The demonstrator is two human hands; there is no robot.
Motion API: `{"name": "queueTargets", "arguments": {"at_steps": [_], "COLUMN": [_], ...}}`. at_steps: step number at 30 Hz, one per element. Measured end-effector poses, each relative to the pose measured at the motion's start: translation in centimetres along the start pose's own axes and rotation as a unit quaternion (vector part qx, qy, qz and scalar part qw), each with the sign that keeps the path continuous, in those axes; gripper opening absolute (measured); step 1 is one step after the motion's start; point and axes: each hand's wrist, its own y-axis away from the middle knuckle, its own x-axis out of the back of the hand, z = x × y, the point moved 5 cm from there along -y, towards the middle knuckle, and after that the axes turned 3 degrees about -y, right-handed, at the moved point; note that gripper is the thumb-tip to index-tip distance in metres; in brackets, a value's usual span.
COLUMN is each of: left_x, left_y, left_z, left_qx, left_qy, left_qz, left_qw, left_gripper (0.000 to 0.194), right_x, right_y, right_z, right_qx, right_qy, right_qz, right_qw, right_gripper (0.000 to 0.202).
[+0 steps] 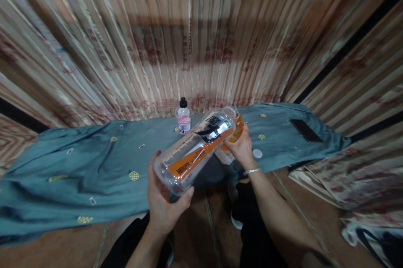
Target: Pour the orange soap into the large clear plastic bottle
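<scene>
My left hand (165, 207) is wrapped round the base of a large clear plastic bottle (198, 152) with an orange, black and silver label. The bottle lies tilted in the air, its neck pointing up and to the right. My right hand (242, 146) grips a clear container of amber liquid (238, 127), partly hidden behind the bottle's neck. The neck and the container's top are close together; whether they touch I cannot tell. On the cloth to the right of my right hand is a round white cap (257, 153).
A small clear bottle with a black cap (183, 117) and pink label stands behind the large bottle. A dark phone (304, 130) lies at the right on the green patterned cloth (103, 163). Pleated curtains (189, 41) hang behind and at both sides.
</scene>
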Motion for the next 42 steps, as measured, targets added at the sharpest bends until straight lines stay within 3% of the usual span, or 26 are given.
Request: {"name": "queueTargets", "arguments": {"at_steps": [26, 32, 42], "left_x": [-0.1, -0.1, -0.3], "left_y": [-0.3, -0.2, 0.4], "left_z": [0.5, -0.2, -1.0], "left_qx": [0.015, 0.026, 0.03], "left_qy": [-0.01, -0.012, 0.005], "left_qz": [0.002, -0.025, -0.001], "left_qw": [1.0, 0.999, 1.0], "left_gripper": [0.098, 0.096, 0.091], "right_x": [0.0, 0.0, 0.1], "right_y": [0.0, -0.1, -0.1], "right_z": [0.1, 0.2, 0.2], "right_qx": [-0.004, -0.004, -0.02], "right_qy": [0.002, 0.0, -0.015], "right_qz": [-0.001, 0.006, -0.005], "right_qw": [1.0, 1.0, 1.0], "right_gripper": [0.094, 0.095, 0.1]}}
